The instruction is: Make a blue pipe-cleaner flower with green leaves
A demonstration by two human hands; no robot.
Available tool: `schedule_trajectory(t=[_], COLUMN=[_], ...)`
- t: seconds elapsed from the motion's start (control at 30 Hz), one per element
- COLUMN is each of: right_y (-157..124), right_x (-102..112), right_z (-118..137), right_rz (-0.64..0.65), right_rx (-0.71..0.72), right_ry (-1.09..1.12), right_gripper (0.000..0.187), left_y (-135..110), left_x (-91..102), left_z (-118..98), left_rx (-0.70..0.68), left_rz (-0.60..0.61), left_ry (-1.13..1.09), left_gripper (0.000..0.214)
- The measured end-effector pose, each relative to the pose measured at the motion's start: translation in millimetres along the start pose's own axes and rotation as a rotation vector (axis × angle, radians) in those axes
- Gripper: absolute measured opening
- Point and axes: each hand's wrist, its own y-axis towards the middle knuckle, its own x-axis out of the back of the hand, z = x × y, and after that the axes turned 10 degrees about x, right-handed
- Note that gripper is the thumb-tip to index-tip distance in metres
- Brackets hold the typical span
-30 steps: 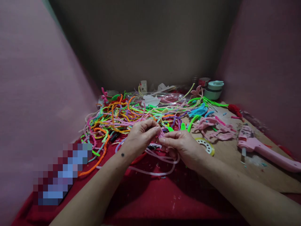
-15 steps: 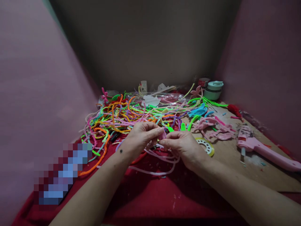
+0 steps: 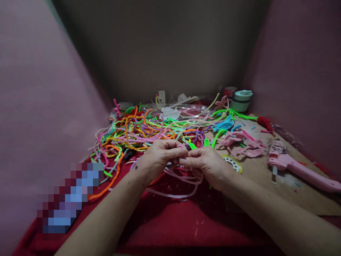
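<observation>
My left hand [image 3: 160,159] and my right hand [image 3: 209,164] meet fingertip to fingertip above the red cloth [image 3: 173,227]. A bit of pink pipe cleaner [image 3: 182,145] shows at the left fingertips, and both hands pinch it. Most of this piece is hidden by the fingers. Pale lilac pipe cleaners [image 3: 173,196] curve on the cloth just below the hands. Beyond them spreads a tangled heap of pipe cleaners [image 3: 128,137] in many colours. Close to my right hand lies a roll of tape [image 3: 233,164], partly covered by the wrist.
On the right, a pink hot glue gun [image 3: 306,174] rests on a brown board [image 3: 250,195]. Pink looped pipe cleaner pieces [image 3: 252,151] and a blue bundle [image 3: 223,124] lie nearby. A mint-green jar [image 3: 241,101] stands behind. A pixelated bluish object [image 3: 77,195] is at left.
The fingertips have drawn closer together, and less of the pink pipe cleaner shows between them. Everything else lies as before, apart from a slight shift of the view.
</observation>
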Motion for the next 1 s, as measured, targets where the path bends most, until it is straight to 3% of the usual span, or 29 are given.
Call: schedule_trajectory(t=[0.17, 0.4, 0.6, 0.77, 0.83, 0.9, 0.97, 1.0], right_y=[1.8, 1.1, -2.4, 2.7, 4.6, 6.3, 7.8, 8.3], right_x=[0.2, -2.7, -8.3, -5.0, -1.1, 3.0, 5.8, 6.5], right_z=[-4.6, -6.0, -4.4, -7.8, -7.4, -6.6, -6.4, -6.5], right_rz=[-0.014, -0.063, -0.061, 0.019, 0.046, 0.042, 0.023, 0.011], right_rx=[0.002, 0.011, 0.069, -0.007, 0.010, 0.043, 0.073, 0.086], right_ry=[0.030, -0.013, -0.058, 0.006, 0.135, 0.242, 0.286, 0.284], right_gripper=[0.020, 0.021, 0.019, 0.021, 0.021, 0.020, 0.020, 0.021], left_y=[1.8, -3.2, -7.3, -5.1, -4.9, -4.0, -2.4, -1.7], left_x=[-0.1, -3.0, -4.7, -5.3, -3.9, -1.4, 1.5, 2.9], left_z=[2.4, 1.7, 2.2, 6.1, 2.4, -2.1, -5.0, -5.6], left_rx=[-0.083, -0.378, -0.303, -0.424, -0.329, -0.213, -0.142, -0.124], left_rz=[-0.091, -0.388, -0.365, -0.502, -0.394, -0.174, 0.061, 0.120], left_ry=[0.208, 0.741, 0.617, 0.712, 0.530, 0.375, 0.338, 0.350], left_gripper=[0.024, 0.023, 0.023, 0.023, 0.023, 0.022, 0.018, 0.017])
